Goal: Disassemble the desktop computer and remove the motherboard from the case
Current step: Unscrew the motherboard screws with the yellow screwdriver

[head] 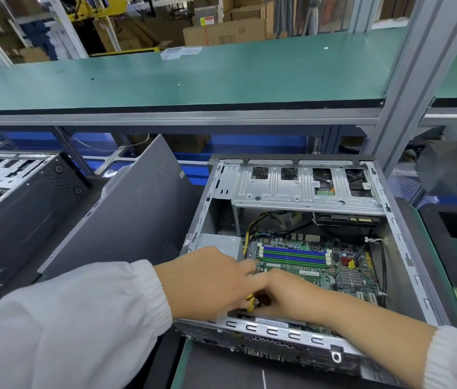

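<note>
An open desktop case [407, 262] lies on the bench with its green motherboard [320, 273] inside, showing blue and green memory slots. My left hand [213, 279] reaches into the case's near left corner, where its curled fingers pinch a yellow cable [250, 303]. My right hand [289, 293] comes in from the right and meets the left hand at that same spot over the board's near edge. Its fingers are curled downward, and what they hold is hidden.
A silver drive cage [306, 189] spans the case's far end, with a drive [345, 220] beneath it and a grey power supply [219, 242] at left. The removed side panel [137, 214] leans left of the case. Another case [19, 197] sits far left. A green shelf [193, 80] runs overhead.
</note>
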A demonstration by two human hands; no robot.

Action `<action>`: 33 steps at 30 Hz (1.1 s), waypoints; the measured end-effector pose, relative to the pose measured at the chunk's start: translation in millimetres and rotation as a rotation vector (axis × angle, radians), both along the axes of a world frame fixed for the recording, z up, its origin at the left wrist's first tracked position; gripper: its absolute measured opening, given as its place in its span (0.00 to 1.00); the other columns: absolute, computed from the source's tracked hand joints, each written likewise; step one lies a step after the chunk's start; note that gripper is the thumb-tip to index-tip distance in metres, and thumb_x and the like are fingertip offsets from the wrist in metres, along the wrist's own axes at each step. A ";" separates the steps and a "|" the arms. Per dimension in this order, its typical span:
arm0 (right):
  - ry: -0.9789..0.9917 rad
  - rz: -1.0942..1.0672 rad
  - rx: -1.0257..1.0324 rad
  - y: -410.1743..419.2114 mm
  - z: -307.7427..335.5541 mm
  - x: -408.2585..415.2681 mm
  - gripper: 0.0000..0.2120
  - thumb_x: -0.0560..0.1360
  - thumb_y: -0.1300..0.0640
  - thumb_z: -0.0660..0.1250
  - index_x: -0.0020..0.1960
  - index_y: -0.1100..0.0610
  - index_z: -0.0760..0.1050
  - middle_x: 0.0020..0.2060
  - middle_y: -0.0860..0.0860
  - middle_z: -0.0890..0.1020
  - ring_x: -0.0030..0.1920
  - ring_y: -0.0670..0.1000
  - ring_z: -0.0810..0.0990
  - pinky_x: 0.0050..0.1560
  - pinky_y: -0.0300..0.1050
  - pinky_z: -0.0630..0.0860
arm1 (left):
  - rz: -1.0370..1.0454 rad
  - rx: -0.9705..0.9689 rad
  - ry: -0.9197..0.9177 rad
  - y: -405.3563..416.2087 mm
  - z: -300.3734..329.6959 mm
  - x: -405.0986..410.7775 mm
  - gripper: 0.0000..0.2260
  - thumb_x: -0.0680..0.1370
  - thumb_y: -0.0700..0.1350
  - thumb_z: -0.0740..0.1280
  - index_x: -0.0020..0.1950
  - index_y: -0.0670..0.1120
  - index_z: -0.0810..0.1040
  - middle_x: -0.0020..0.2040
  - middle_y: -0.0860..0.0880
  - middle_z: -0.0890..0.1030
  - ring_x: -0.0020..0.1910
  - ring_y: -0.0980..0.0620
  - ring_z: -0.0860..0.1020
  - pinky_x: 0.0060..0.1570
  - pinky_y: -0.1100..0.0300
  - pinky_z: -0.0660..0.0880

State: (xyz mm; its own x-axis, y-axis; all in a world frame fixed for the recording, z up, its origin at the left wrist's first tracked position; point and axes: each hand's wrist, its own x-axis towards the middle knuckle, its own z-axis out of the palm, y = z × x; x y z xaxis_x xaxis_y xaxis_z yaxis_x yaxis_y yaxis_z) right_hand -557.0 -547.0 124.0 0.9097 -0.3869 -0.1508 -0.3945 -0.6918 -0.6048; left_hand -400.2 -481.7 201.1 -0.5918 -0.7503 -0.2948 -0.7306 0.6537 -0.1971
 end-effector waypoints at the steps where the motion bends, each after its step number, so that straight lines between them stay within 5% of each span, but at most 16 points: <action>1: -0.002 -0.002 0.012 0.2 -0.3 0.1 0.11 0.74 0.52 0.68 0.44 0.60 0.76 0.31 0.55 0.75 0.29 0.49 0.66 0.32 0.44 0.67 | -0.033 0.027 -0.036 1.0 2.2 2.4 0.11 0.81 0.46 0.58 0.58 0.49 0.56 0.46 0.47 0.70 0.34 0.45 0.73 0.26 0.55 0.60; 4: 0.015 -0.008 0.009 -0.3 -1.2 1.7 0.12 0.74 0.51 0.68 0.39 0.60 0.74 0.30 0.55 0.76 0.29 0.49 0.68 0.34 0.45 0.70 | -0.022 0.016 -0.106 2.3 -0.8 -0.6 0.07 0.82 0.45 0.56 0.57 0.46 0.60 0.44 0.45 0.73 0.31 0.46 0.71 0.26 0.54 0.62; 8: 0.032 0.009 -0.029 0.1 -0.7 2.4 0.15 0.74 0.57 0.66 0.30 0.53 0.67 0.22 0.45 0.66 0.24 0.44 0.63 0.26 0.35 0.60 | 0.070 -0.091 -0.166 -0.8 -9.4 -14.2 0.27 0.81 0.61 0.45 0.48 0.43 0.74 0.42 0.46 0.79 0.31 0.46 0.72 0.27 0.57 0.57; 13: -0.032 0.007 0.030 -0.1 -1.6 0.5 0.11 0.75 0.52 0.68 0.46 0.61 0.76 0.33 0.56 0.77 0.30 0.48 0.66 0.32 0.41 0.66 | -0.026 -0.009 0.065 4.6 -1.8 -1.9 0.10 0.81 0.52 0.54 0.57 0.48 0.61 0.46 0.48 0.74 0.34 0.45 0.76 0.28 0.55 0.65; 16: -0.022 0.012 0.030 1.0 -1.3 0.9 0.11 0.74 0.52 0.68 0.43 0.61 0.76 0.31 0.56 0.76 0.28 0.47 0.64 0.30 0.39 0.64 | -0.018 -0.013 0.000 4.0 1.6 -0.4 0.08 0.82 0.51 0.55 0.56 0.48 0.61 0.46 0.48 0.73 0.35 0.46 0.76 0.28 0.55 0.65; 19: 0.026 -0.007 0.028 -0.7 -0.3 0.6 0.14 0.74 0.59 0.66 0.30 0.55 0.69 0.25 0.53 0.72 0.26 0.47 0.64 0.26 0.34 0.61 | 0.075 -0.061 -0.143 -1.3 -7.2 -13.9 0.24 0.82 0.60 0.46 0.45 0.44 0.72 0.38 0.46 0.75 0.35 0.44 0.76 0.31 0.55 0.63; 21: 0.035 -0.007 0.025 0.0 0.1 0.8 0.21 0.73 0.65 0.64 0.26 0.50 0.62 0.22 0.47 0.66 0.24 0.44 0.61 0.23 0.33 0.61 | 0.121 -0.069 -0.156 -2.0 -5.4 -21.7 0.29 0.80 0.63 0.44 0.35 0.44 0.70 0.31 0.46 0.73 0.32 0.45 0.72 0.30 0.56 0.60; 24: 0.019 -0.015 0.035 0.8 -1.6 1.1 0.17 0.73 0.62 0.65 0.30 0.50 0.65 0.26 0.48 0.70 0.28 0.47 0.66 0.28 0.36 0.63 | 0.111 -0.045 0.017 0.5 0.3 -12.9 0.21 0.80 0.62 0.46 0.50 0.47 0.69 0.42 0.49 0.76 0.38 0.46 0.76 0.32 0.55 0.61; 27: -0.053 -0.008 0.112 1.4 1.9 0.4 0.05 0.73 0.58 0.69 0.40 0.50 0.76 0.36 0.57 0.79 0.36 0.57 0.75 0.38 0.48 0.71 | -0.008 0.020 0.033 2.1 9.8 -5.6 0.09 0.81 0.47 0.58 0.60 0.50 0.61 0.43 0.51 0.71 0.33 0.49 0.70 0.28 0.57 0.61; 30: -0.047 -0.012 0.118 0.8 3.1 0.8 0.15 0.73 0.59 0.69 0.33 0.45 0.69 0.35 0.57 0.77 0.37 0.57 0.74 0.40 0.49 0.72 | 0.026 -0.028 -0.058 -1.1 0.5 -11.2 0.06 0.82 0.44 0.56 0.58 0.45 0.65 0.41 0.48 0.73 0.33 0.46 0.74 0.26 0.57 0.57; 33: 0.099 -0.009 0.038 -1.6 -2.2 2.9 0.12 0.74 0.61 0.66 0.34 0.55 0.70 0.32 0.49 0.74 0.32 0.49 0.71 0.33 0.35 0.68 | 0.113 -0.119 -0.115 -5.0 -8.7 -22.4 0.25 0.81 0.61 0.45 0.45 0.45 0.73 0.33 0.49 0.75 0.32 0.46 0.75 0.26 0.58 0.54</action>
